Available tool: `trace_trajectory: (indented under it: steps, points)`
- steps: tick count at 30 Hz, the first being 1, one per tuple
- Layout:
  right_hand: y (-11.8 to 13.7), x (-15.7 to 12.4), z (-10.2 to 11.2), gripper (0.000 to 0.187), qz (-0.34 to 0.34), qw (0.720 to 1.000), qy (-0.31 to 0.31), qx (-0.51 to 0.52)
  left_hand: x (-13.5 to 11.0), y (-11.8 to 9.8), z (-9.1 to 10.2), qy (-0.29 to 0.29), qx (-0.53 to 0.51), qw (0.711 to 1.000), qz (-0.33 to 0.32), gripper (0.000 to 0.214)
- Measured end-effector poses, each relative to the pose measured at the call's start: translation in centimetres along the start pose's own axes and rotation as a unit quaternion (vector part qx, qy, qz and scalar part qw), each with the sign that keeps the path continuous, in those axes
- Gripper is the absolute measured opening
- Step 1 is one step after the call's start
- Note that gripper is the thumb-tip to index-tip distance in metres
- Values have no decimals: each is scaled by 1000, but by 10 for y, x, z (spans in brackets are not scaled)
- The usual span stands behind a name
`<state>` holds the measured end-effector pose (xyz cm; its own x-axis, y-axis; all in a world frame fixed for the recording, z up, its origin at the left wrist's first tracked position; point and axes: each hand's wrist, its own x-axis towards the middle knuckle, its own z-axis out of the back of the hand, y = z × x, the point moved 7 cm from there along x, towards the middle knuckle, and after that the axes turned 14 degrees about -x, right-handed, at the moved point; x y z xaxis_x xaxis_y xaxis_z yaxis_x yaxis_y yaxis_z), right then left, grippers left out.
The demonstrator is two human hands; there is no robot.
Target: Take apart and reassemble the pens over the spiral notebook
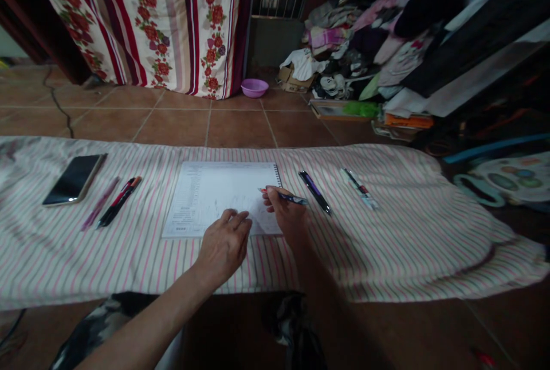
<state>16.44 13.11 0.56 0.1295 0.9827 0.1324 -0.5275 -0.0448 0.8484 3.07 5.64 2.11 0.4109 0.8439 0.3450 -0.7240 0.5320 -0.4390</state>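
In the head view, the right hand's [286, 209] grip is clamped on a pen [293, 198] over the right part of the notebook [227, 181], mid-frame. The left hand [226, 238] rests at the page's lower edge, its grip loose, holding nothing visible. Writing well probably calls for that hand to steady the page and for light, even pressure. Counted: one notebook, one held pen, one phone [75, 180] at frame left; the closely laid pens [118, 204] beside it blur beyond sure counting.
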Motion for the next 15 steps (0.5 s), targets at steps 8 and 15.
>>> trace_trajectory:
  steps: [8, 15]
  points:
    - [-2, 1, -4, 30, 41, 989, -17, -143, 0, 2, 0, 0, -5, 1000, 11, 25]
    - [9, 0, 6, 28, 73, 970, -70, -222, 0, 4, 0, -1, -16, 1000, 17, 25]
